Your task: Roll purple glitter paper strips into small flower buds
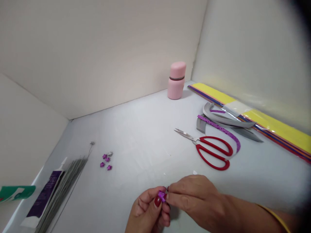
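Currently, the left hand [147,208] grips a small purple paper piece [161,196] between thumb and forefinger, low in the middle of the view and just above the table [138,132]. Its other fingers curl beneath. The right hand [198,199] reaches across from the side, its forefinger and thumb closed in against the same piece; whether they pinch it or only press it, I cannot tell.

Of the containers, one pink bottle [176,87] stands upright with its lid on near the back corner, its contents hidden. One clear plastic bag [236,106] lies along the right wall, holding long paper strips: yellow on top, with orange, blue and red edges below. One purple and white tube [45,194] lies at the left; what it holds cannot be seen.

Counting the rest, four purple stars [109,167] sit in a loose group with one silver star [110,153], and one silver piece [92,143] tops a wire. Beside the tube lies a bundle of grey wires [65,187], too many to count. One pair of red-handled scissors [213,153] lies near two purple strips [222,129] and several overlapping grey strips [218,119].
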Tool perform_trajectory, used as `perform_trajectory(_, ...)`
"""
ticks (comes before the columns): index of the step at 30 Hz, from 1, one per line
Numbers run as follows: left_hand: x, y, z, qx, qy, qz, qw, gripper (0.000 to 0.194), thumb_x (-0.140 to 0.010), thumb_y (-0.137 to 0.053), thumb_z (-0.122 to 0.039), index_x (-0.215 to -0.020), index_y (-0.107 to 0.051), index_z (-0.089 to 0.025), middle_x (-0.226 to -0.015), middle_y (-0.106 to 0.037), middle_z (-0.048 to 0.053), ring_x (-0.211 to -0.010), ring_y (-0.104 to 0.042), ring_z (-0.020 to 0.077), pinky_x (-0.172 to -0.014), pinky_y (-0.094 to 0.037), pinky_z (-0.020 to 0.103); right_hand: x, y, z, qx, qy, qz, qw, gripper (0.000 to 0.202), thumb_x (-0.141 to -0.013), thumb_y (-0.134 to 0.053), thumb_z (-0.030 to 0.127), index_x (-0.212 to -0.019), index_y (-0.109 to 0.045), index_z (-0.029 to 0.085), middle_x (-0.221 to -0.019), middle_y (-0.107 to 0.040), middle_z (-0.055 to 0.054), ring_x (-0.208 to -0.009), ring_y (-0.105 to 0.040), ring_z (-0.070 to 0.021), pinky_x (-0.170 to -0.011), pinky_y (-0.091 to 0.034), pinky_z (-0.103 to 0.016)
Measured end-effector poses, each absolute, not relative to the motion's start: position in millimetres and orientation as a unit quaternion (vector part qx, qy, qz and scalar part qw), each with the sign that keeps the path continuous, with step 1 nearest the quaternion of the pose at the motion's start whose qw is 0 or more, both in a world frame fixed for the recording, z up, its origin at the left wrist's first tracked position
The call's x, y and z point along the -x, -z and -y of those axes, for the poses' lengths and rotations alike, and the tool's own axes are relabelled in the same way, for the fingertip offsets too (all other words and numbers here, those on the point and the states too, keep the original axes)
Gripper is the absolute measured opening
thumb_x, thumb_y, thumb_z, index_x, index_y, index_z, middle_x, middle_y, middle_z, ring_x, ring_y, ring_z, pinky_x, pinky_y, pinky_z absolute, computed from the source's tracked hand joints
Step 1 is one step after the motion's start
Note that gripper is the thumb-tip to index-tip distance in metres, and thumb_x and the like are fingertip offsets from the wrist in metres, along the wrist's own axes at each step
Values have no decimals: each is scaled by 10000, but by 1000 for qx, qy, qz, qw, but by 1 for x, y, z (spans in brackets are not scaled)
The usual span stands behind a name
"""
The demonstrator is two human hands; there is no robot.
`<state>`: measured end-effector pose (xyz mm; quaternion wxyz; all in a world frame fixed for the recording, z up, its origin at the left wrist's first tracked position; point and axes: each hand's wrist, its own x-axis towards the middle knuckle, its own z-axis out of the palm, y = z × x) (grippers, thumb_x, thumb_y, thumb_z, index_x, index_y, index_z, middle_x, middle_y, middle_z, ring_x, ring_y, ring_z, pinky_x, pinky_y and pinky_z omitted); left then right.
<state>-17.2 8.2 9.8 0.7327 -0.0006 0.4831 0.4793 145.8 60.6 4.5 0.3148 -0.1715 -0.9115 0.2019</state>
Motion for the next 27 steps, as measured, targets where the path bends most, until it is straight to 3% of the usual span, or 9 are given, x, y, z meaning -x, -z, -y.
perform_trajectory(5,17,-7,-8,-4,-489,-465,738,281,-365,-876,-249,-602,-756,-157,-389,-662,-4,-306,-560,33,-352,-414,86,-144,-13,-64,136,-155,929,308,390,-960,-212,192,-1008,-591,112,-774,-683,-62,-667,-597,-143,-636,-432,-258)
perform_trajectory(10,17,-9,-8,-1,-489,-462,740,286,-356,-876,-248,-599,-755,-157,-388,-659,-4,-304,-555,36,-347,-411,93,-141,-18,-65,135,-107,916,363,379,-959,-236,173,-968,-606,88,-714,-678,-60,-629,-594,-131,-627,-451,-241)
perform_trajectory(17,17,-12,-8,15,-471,-481,740,279,-344,-877,-245,-582,-753,-172,-391,-661,1,-321,-564,37,-380,-427,91,-138,-4,-59,190,-200,871,406,251,-923,-352,161,-925,-604,149,-764,-692,-25,-659,-615,-105,-654,-456,-199)
perform_trajectory(20,16,-11,-8,12,-468,-474,746,266,-359,-874,-252,-579,-751,-166,-388,-658,2,-315,-558,34,-371,-417,88,-135,-7,-56,254,-290,837,388,155,-866,-473,154,-809,-615,180,-701,-688,-2,-634,-618,-98,-630,-455,-181)
perform_trajectory(23,17,-11,-8,12,-471,-465,749,252,-368,-872,-242,-577,-751,-168,-391,-660,2,-318,-564,36,-370,-417,86,-131,-11,-56,328,-471,749,330,55,-783,-591,172,-735,-617,176,-646,-679,-3,-574,-615,-99,-560,-454,-174)
perform_trajectory(27,18,-10,-8,10,-478,-456,751,242,-385,-869,-224,-586,-751,-159,-398,-665,5,-322,-567,39,-372,-414,88,-126,-9,-58,334,-749,511,259,162,-745,-650,293,-712,-575,154,-639,-679,-26,-580,-627,-122,-557,-466,-208)
